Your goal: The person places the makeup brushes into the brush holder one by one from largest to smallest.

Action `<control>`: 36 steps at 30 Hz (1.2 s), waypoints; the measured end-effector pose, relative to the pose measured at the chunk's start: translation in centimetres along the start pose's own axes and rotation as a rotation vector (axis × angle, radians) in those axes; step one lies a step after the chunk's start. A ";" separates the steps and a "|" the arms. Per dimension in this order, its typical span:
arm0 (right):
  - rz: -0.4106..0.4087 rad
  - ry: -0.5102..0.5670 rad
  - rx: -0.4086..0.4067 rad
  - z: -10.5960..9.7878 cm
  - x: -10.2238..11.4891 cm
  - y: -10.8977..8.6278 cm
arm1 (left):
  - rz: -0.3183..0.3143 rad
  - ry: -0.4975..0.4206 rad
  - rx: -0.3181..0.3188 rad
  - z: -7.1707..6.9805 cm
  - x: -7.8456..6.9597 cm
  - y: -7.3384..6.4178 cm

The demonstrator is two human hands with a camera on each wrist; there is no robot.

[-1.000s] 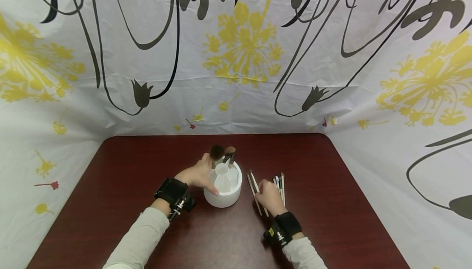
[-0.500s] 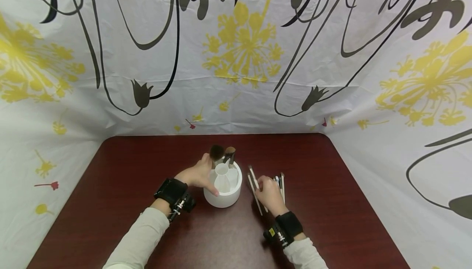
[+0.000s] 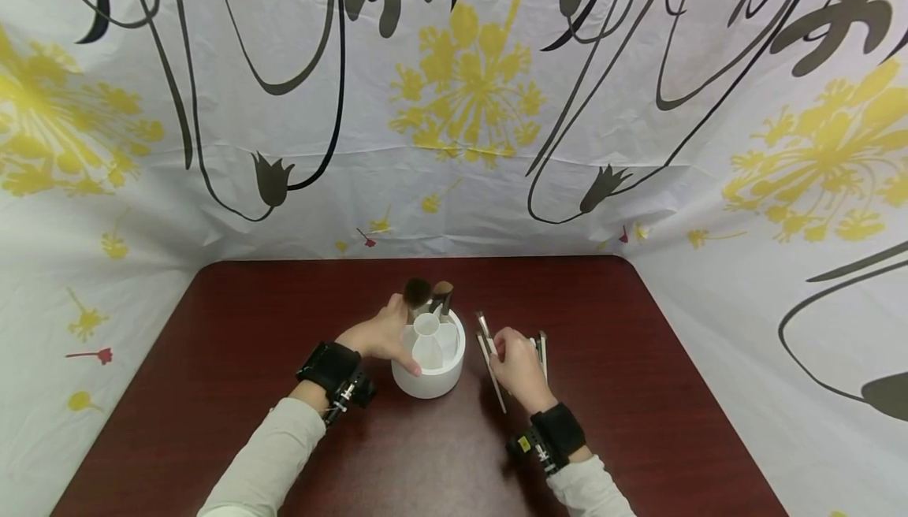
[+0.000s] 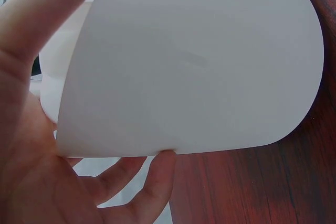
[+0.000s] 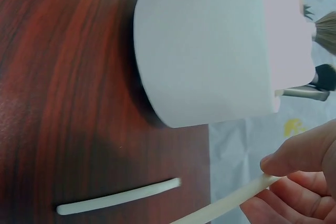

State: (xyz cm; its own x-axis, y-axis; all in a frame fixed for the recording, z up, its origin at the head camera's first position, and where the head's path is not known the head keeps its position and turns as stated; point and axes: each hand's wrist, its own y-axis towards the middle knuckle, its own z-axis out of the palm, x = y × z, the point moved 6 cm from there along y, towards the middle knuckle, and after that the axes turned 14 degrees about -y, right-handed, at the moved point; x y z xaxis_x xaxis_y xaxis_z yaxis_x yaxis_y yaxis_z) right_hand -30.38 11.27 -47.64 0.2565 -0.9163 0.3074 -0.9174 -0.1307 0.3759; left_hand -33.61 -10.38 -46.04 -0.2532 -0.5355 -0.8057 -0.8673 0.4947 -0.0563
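A white round brush holder (image 3: 429, 384) with inner dividers stands upright on the table. My left hand (image 3: 379, 339) grips its left side, thumb at the near rim; the left wrist view shows the white wall (image 4: 194, 66) between thumb and fingers. Two makeup brushes, a dark fluffy one (image 3: 417, 293) and a brown-tipped one (image 3: 443, 289), stick up at the holder's back. To its right, my right hand (image 3: 520, 367) pinches a slim pale-handled makeup brush (image 5: 226, 206) between thumb and fingers, tilted and raised off the table. Another slim brush (image 5: 118, 199) lies beneath it.
Right of my right hand, several slim brushes (image 3: 543, 350) lie together, partly hidden by that hand. The dark red wooden table (image 3: 284, 296) has rounded far corners. Behind it hangs a white flowered cloth (image 3: 454, 210).
The slim brush in my right hand has risen and moved slightly away from me, apart from the brush left lying there. My left hand and the holder have not moved.
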 end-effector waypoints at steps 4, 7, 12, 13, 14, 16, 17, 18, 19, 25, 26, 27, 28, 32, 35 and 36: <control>-0.023 0.023 -0.026 -0.8 0.4 0.1 | -0.014 0.004 0.001 0.0 0.1 0.0; -0.046 0.045 -0.058 -1.4 0.8 0.2 | -0.018 0.009 0.002 0.0 0.1 0.0; -0.080 0.073 -0.103 -2.5 1.5 0.5 | 0.004 0.007 0.000 0.0 -0.2 0.0; -0.085 0.079 -0.108 -2.7 1.6 0.5 | 0.011 0.003 -0.003 0.0 -0.3 0.0; -0.090 0.084 -0.111 -2.9 1.7 0.5 | 0.013 0.005 -0.002 0.0 -0.3 0.0; -0.097 0.096 -0.116 -3.2 2.0 0.6 | 0.024 0.004 -0.007 0.0 -0.3 0.1; -0.102 0.100 -0.118 -3.3 2.1 0.6 | 0.027 0.006 -0.008 0.0 -0.3 0.1; -0.105 0.103 -0.119 -3.4 2.2 0.6 | 0.028 0.006 -0.011 0.0 -0.3 0.1; -0.107 0.108 -0.121 -3.5 2.2 0.6 | 0.030 0.004 -0.014 0.0 -0.3 0.1; -0.112 0.121 -0.127 -3.9 2.7 0.7 | 0.022 -0.005 -0.014 0.0 -0.3 0.1; -0.113 0.124 -0.127 -3.9 2.8 0.8 | 0.021 -0.005 -0.014 0.0 -0.3 0.1; -0.114 0.127 -0.129 -4.0 2.9 0.8 | 0.022 -0.005 -0.014 0.0 -0.3 0.1; -0.117 0.132 -0.132 -4.1 3.0 0.9 | 0.022 -0.003 -0.016 0.0 -0.3 0.1; -0.128 0.148 -0.142 -4.3 3.5 1.1 | 0.021 -0.008 -0.018 0.0 -0.2 0.1; -0.126 0.148 -0.139 -4.4 3.8 1.3 | 0.019 -0.015 -0.019 0.0 -0.2 0.1; -0.124 0.148 -0.136 -4.4 3.9 1.4 | 0.016 -0.012 -0.019 0.1 -0.1 0.1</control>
State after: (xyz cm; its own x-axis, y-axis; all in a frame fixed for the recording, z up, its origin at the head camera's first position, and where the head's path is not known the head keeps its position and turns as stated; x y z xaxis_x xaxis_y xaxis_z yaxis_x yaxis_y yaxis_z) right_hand -29.26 9.17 -42.04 0.4157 -0.8295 0.3730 -0.8294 -0.1776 0.5296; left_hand -33.66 -10.25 -46.02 -0.2621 -0.5194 -0.8134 -0.8709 0.4903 -0.0325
